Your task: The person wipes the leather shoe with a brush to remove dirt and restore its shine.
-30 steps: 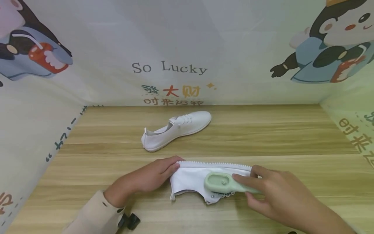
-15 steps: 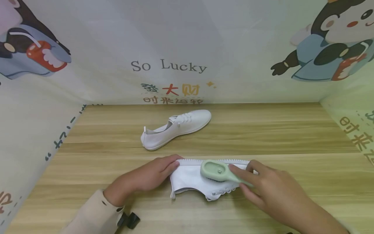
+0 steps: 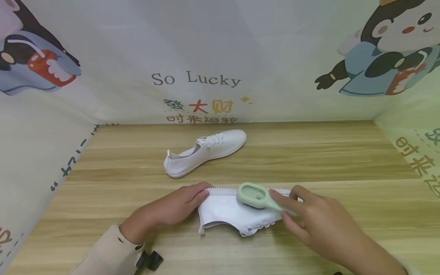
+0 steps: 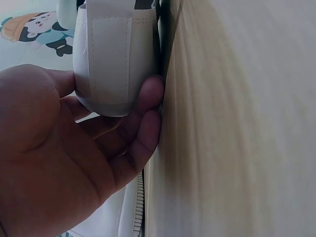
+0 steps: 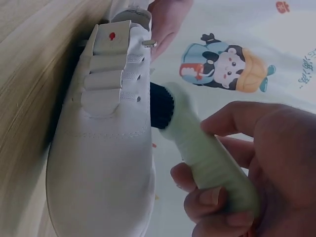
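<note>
A white lace-up shoe (image 3: pixel 220 212) lies on its side on the table, its ridged sole edge facing away from the person. My left hand (image 3: pixel 178 204) grips its heel, with thumb and fingers on either side in the left wrist view. My right hand (image 3: pixel 319 221) holds the handle of a pale green brush (image 3: pixel 252 195). The brush head overlaps the shoe's upper side, close to the sole edge. In the right wrist view, dark bristles (image 5: pixel 161 106) meet the side of the shoe next to the laces. Fingers curl around the green handle (image 5: pixel 212 163).
A second white shoe (image 3: pixel 220 147) stands upright farther back on the wood-grain table (image 3: pixel 326 156), toe to the right. Printed pale walls (image 3: pixel 275 57) enclose the back and both sides. A small black object (image 3: pixel 154 261) is by the left sleeve.
The brush in my right hand has moved from near the laces across the shoe's side, away from the person, toward the sole edge. My left hand keeps its grip on the heel.
</note>
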A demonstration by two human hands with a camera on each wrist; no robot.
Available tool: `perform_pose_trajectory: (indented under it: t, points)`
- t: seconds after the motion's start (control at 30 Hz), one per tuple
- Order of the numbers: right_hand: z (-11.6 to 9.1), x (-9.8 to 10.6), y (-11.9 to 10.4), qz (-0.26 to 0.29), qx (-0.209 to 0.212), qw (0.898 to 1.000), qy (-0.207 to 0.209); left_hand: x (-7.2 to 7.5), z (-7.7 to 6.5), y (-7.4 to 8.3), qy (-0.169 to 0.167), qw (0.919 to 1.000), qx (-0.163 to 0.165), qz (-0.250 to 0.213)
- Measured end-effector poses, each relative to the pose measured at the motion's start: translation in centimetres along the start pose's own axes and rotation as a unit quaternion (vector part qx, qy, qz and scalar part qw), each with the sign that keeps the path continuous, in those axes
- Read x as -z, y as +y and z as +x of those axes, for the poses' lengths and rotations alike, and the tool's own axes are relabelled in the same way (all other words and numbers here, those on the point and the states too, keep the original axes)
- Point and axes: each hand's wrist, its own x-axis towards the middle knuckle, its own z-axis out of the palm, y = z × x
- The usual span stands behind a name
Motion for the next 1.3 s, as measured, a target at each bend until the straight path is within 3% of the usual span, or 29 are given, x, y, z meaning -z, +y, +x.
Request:
perform_pose_trajectory:
  t: [0.13, 0.33, 0.53, 0.7, 1.0, 1.3]
  points:
    - [0.2, -0.2, -0.1, 0.020, -0.003, 1.000, -0.015, 0.0, 0.1, -0.1, 0.001, 1.0000, 0.002, -0.007]
    - [0.6, -1.3, -0.3, 0.025, 0.042, 0.999, 0.004, 0.1, 0.2, 0.0, 0.004, 1.0000, 0.001, -0.006]
    - [0.9, -2.0, -1.0, 0.034, 0.058, 0.998, -0.013, 0.4, 0.5, 0.2, 0.006, 1.0000, -0.001, -0.005]
    - [0.7, -1.5, -0.6, 0.021, 0.044, 0.998, -0.028, 0.0, 0.6, 0.0, -0.003, 0.9999, 0.000, -0.015]
    - [0.0, 1.7, 1.8, 0.033, -0.040, 0.994, -0.094, 0.2, 0.3, 0.1, 0.004, 1.0000, -0.008, -0.004]
    - [0.4, 0.0, 0.4, 0.037, 0.008, 0.997, -0.060, 0.2, -0.1, 0.0, -0.003, 0.9999, -0.002, -0.011]
